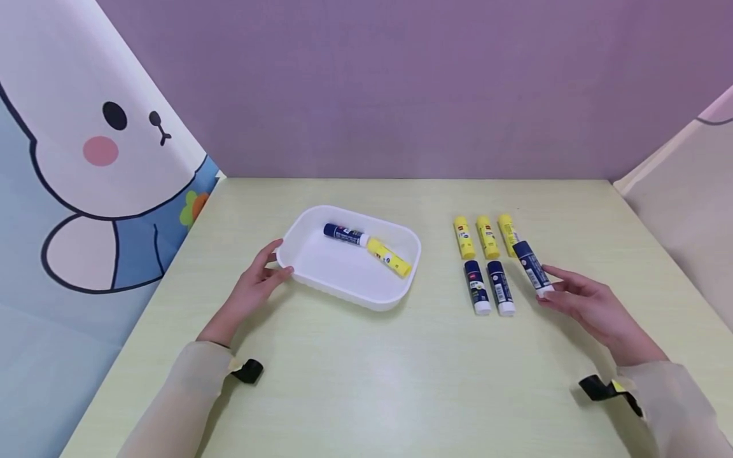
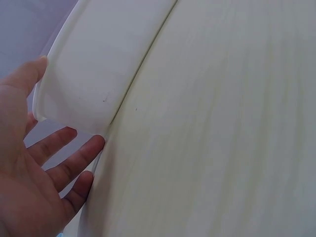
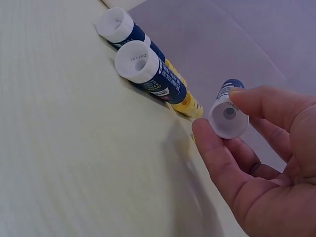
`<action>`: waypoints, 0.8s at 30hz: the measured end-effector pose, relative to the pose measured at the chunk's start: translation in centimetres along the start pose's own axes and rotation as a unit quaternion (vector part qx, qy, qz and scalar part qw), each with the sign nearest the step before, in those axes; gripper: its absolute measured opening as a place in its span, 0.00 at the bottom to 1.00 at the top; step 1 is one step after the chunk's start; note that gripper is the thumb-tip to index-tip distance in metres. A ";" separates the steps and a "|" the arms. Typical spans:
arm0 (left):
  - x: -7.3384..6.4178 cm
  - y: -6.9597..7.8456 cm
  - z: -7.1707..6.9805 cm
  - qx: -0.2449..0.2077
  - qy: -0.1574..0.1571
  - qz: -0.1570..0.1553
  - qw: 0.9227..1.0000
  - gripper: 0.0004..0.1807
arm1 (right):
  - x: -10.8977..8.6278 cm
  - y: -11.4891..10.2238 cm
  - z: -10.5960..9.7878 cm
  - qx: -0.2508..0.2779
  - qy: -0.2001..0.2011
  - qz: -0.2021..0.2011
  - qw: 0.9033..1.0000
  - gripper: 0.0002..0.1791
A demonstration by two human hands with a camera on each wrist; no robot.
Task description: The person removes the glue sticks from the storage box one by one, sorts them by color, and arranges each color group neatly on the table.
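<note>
My right hand (image 1: 592,308) pinches a dark blue glue stick (image 1: 530,267) near its white end, between thumb and fingers. The right wrist view shows that white end (image 3: 228,121) facing the camera, with the stick raised off the table. Two more blue glue sticks (image 1: 477,287) lie side by side left of this hand. Beyond them are three yellow glue sticks (image 1: 487,237) in a row, the rightmost partly covered by the held stick. My left hand (image 1: 258,280) grips the left end of a white tray (image 1: 338,270). Inside the tray lie one blue glue stick (image 1: 345,234) and one yellow glue stick (image 1: 389,257).
The pale wooden table (image 1: 401,375) extends back to a purple panel (image 1: 401,89). A cartoon-printed sheet (image 1: 114,254) hangs on the left, and a pale panel (image 1: 687,210) stands on the right. Black straps (image 1: 249,371) show at both sleeve cuffs.
</note>
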State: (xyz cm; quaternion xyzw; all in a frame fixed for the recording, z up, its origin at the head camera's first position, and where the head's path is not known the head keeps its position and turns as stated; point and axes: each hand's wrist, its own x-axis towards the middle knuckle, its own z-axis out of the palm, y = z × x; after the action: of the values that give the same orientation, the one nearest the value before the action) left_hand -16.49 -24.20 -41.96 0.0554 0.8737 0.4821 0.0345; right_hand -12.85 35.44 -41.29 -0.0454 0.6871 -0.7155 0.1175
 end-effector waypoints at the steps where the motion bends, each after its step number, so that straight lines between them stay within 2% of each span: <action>1: 0.0 0.0 0.0 0.000 0.000 -0.001 1.000 0.37 | -0.1 0.1 -0.1 0.007 -0.002 0.001 1.000 0.30; 5: 0.0 -0.1 0.0 -0.002 0.000 -0.003 1.000 0.37 | -0.5 0.2 -0.2 0.020 -0.004 0.008 1.000 0.30; 15: 0.1 -0.1 -0.1 -0.007 -0.003 -0.011 1.000 0.39 | -0.8 0.3 -0.1 -0.012 0.006 0.035 0.999 0.27; 24: 0.2 0.0 -0.1 -0.006 0.000 -0.004 1.000 0.37 | -0.4 -0.1 0.5 -0.105 0.037 0.064 0.992 0.24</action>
State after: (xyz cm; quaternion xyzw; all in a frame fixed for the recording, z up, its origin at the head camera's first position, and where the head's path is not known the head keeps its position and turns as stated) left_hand -16.75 -24.22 -41.94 0.0521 0.8711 0.4870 0.0370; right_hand -12.33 35.02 -41.14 0.0130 0.7637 -0.6317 0.1326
